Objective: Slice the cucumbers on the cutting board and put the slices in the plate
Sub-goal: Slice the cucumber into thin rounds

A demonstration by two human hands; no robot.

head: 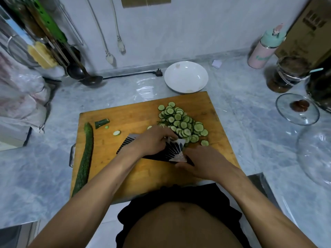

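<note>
While the left hand (154, 140) lies on the flat of the knife (155, 149), its fingers curl down over the blade's far edge beside the slices (180, 122); whether they pinch the blade or only press on it cannot be told. The right hand (200, 163) is at the knife's near right end, fingers clenched around what seems to be the handle, which is mostly hidden under the hand. The broad, dark blade lies nearly flat on the board (143, 111), its right part touching the near edge of the heap of slices.

That heap sits on the right half of the board, round pieces overlapping one another, with one slice (204, 143) lying apart just beside the right hand. A few stray pieces lie toward the left: a pale round (116, 133), a tiny bit (107, 127), and a cut-off end (101, 122). A whole cucumber (84, 158) lies lengthwise along the board's left edge.

The white plate (186, 76) stands on the tabletop (44, 167) just beyond the board's far edge, holding no slices. A black plug (158, 72) with its cord lies to its left, near a ladle (89, 80). On the right of the tabletop are a glass lid (297, 109), a dark jar (284, 76) and a pink bottle (263, 49).
</note>
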